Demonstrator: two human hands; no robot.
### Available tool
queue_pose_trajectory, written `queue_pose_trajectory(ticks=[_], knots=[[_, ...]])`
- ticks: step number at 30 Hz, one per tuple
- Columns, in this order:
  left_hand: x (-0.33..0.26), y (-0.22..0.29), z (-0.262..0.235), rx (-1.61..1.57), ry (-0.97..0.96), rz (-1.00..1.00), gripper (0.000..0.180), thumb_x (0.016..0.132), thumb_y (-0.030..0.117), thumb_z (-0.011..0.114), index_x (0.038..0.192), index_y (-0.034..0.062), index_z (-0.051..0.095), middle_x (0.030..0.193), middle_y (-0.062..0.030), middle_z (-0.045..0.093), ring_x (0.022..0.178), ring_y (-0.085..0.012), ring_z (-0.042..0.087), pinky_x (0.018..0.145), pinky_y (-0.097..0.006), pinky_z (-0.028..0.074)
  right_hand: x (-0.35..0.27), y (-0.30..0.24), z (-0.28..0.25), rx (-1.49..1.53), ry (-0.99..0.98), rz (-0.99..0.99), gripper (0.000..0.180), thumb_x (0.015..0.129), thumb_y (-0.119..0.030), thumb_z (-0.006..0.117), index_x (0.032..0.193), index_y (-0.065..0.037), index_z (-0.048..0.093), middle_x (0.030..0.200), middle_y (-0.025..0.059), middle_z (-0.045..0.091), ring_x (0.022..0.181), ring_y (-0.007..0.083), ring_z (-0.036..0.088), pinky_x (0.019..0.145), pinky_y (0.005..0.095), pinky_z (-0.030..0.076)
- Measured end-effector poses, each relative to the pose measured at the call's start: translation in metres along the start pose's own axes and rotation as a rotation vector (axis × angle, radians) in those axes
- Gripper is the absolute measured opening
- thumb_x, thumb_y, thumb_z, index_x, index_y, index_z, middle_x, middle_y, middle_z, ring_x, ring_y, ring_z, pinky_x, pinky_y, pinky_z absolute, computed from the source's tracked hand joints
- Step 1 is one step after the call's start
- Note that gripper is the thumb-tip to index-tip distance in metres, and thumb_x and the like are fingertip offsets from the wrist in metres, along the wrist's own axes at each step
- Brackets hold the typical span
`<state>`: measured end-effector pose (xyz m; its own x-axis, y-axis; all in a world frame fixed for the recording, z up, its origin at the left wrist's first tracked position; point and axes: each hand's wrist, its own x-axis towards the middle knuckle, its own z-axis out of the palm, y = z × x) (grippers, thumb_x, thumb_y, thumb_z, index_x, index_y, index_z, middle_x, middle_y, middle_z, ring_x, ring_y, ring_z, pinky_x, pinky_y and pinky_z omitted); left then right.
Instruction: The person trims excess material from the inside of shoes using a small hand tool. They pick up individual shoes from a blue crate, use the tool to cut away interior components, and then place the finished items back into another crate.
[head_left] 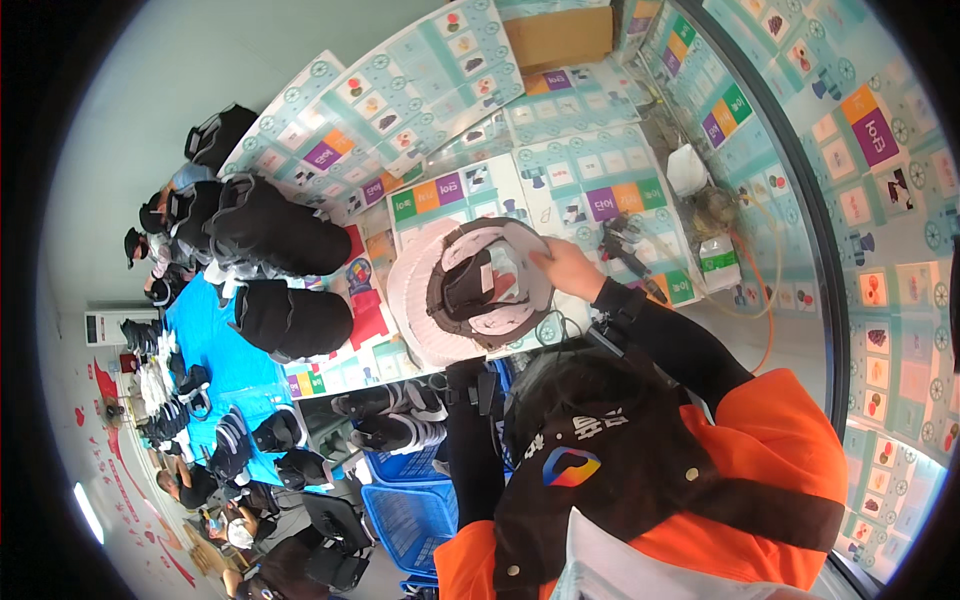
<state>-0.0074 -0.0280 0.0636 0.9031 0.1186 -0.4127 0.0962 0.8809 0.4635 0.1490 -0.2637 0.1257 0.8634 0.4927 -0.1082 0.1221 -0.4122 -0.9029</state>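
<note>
A cap (503, 275) with a dark band and pale panels stands at the table's near edge, its hollow facing up. Next to it on the left bulges a pale, ribbed round shape (412, 290), perhaps nested caps; I cannot tell whether it is separate. My right hand (570, 268) grips the cap's right rim, thumb on the edge and fingers partly hidden. My left forearm (470, 430) reaches up to the cap's near side, but the cap hides that hand's fingers. Right of the cap lies a black hand tool (630, 258).
Stacks of black caps (295, 320) stand to the left on the table (548, 215), which is covered in printed sheets. Below are blue plastic baskets (405, 525). An orange hose (768, 310) hangs at the right by a dark frame post. Other people (190, 485) work beside a blue-covered table (215, 335).
</note>
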Motion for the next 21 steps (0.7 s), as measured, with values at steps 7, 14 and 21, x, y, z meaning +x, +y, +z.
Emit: queue_pose_trajectory(ticks=[7,14,21], knots=[[0.07,-0.043,-0.002,0.125,0.298,0.072,0.048,0.103,0.025,0.057,0.145,0.0052,0.047,0.136,-0.0125,0.058,0.121,-0.0235,0.058,0.103,-0.04,0.046,-0.04,0.115,0.012,0.685,-0.125,0.511,0.021,0.087,-0.011,0.066,0.104,0.002,0.069,0.087,0.0234,0.068,0.077,0.0373,0.069,0.07,0.0423,0.054],[0.141,-0.103,0.0,0.659,0.472,0.187,0.035,0.101,0.027,0.064,0.121,-0.0018,0.065,0.105,-0.0067,0.068,0.092,-0.0157,0.063,0.083,-0.031,0.05,-0.063,0.175,0.046,1.099,-0.276,0.978,0.048,0.099,-0.028,0.052,0.113,0.018,0.053,0.094,0.0307,0.072,0.074,0.0363,0.075,0.058,0.0366,0.062],[0.193,-0.072,-0.029,1.147,0.468,0.118,0.04,0.092,0.023,0.075,0.119,-0.0058,0.067,0.111,-0.0135,0.071,0.1,-0.0197,0.066,0.091,-0.032,0.05,-0.084,0.162,0.005,0.102,-0.893,0.389,0.08,0.101,-0.067,0.027,0.11,-0.004,0.075,0.093,0.0098,0.076,0.089,0.0241,0.07,0.084,0.0374,0.05]])
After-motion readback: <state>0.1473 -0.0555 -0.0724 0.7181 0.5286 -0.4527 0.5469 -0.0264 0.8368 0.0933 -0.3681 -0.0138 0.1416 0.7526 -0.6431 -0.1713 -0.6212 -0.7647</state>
